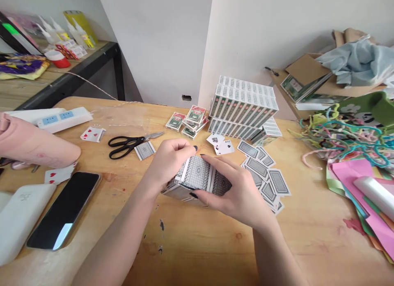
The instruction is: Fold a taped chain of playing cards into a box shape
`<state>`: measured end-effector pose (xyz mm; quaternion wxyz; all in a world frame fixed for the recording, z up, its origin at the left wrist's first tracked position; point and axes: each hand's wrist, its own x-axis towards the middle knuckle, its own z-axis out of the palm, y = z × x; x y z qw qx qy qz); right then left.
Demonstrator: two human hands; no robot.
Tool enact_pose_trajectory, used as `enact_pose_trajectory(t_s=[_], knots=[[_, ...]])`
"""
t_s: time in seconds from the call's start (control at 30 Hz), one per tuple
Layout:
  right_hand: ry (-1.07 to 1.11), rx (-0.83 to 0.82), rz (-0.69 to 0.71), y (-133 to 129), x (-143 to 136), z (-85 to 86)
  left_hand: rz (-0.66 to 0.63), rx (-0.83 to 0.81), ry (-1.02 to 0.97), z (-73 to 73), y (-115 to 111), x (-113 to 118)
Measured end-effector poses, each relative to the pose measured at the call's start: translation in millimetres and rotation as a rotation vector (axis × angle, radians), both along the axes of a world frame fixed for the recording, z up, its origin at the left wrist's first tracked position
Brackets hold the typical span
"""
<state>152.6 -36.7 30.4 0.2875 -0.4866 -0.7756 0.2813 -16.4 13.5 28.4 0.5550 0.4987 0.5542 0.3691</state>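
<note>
A box-like block covered in grey-patterned playing cards (198,173) sits on the wooden table (197,245) between my hands. My left hand (172,160) is at its left upper side, thumb and fingers pressed together near the top edge. My right hand (232,181) spans the right part of the block, with the thumb on the near edge and the fingertips at the far edge. Loose face-down cards (257,169) lie spread to the right. Two face-up cards (220,143) lie behind the block. Black-handled scissors (126,144) and a face-down card (145,150) lie to the left.
Stacked card boxes (243,105) stand at the back, beside several loose packs (193,117). A phone (64,210), white case (26,218), pink roll (40,142) and power strip (64,119) are left. Tangled yarn (347,134) and coloured paper (360,195) lie right.
</note>
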Motion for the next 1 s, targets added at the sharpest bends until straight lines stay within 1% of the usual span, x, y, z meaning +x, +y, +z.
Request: enact_pose_trajectory(t_s=[0.1,0.2,0.23,0.3,0.33,0.37,0.43,0.5,0.53,0.57,0.6,0.63,0.7,0.73,0.8,0.87,0.93,1.0], knots=[[0.022,0.059,-0.018,1,-4,-2.9,0.021,0.022,0.064,0.8,7,6],[0.021,0.092,-0.048,2,-5,-3.9,0.026,0.069,0.032,-0.2,12,8],[0.021,0.095,-0.086,2,-4,-3.3,0.011,0.095,-0.008,-0.2,12,7],[0.081,0.077,-0.199,2,-2,-1.3,-0.077,0.160,-0.101,0.7,13,1],[0.158,0.032,-0.251,3,0,-0.1,-0.145,0.188,-0.128,1.6,13,-4],[0.265,-0.048,-0.289,3,2,0.6,-0.222,0.216,-0.135,2.5,12,-10],[0.531,-0.287,-0.296,7,7,-0.9,-0.338,0.248,0.005,3.1,13,-23],[0.763,-0.551,-0.244,14,10,-9.2,-0.395,0.272,0.202,-0.1,14,-34],[0.834,-0.660,-0.219,18,11,-16.1,-0.399,0.265,0.277,-3.9,16,-38],[0.879,-0.738,-0.207,22,11,-24.6,-0.389,0.246,0.335,-9.3,17,-40],[0.908,-0.779,-0.196,26,10,-33.9,-0.368,0.218,0.373,-16.1,19,-41],[0.922,-0.792,-0.177,30,8,-43.3,-0.338,0.190,0.384,-23.9,20,-40],[0.913,-0.768,-0.150,34,5,-59.3,-0.285,0.131,0.349,-40.6,22,-37],[0.886,-0.769,-0.145,35,4,-64.8,-0.256,0.099,0.312,-48.1,23,-34],[0.799,-0.746,-0.136,36,3,-70.3,-0.207,0.046,0.223,-59.3,23,-28],[0.701,-0.698,-0.107,36,3,-70.4,-0.159,0.022,0.152,-64.1,23,-24],[0.627,-0.634,-0.094,35,4,-69.0,-0.144,0.000,0.101,-64.0,23,-22],[0.622,-0.608,-0.142,36,4,-68.4,-0.161,-0.026,0.070,-61.8,24,-23]])
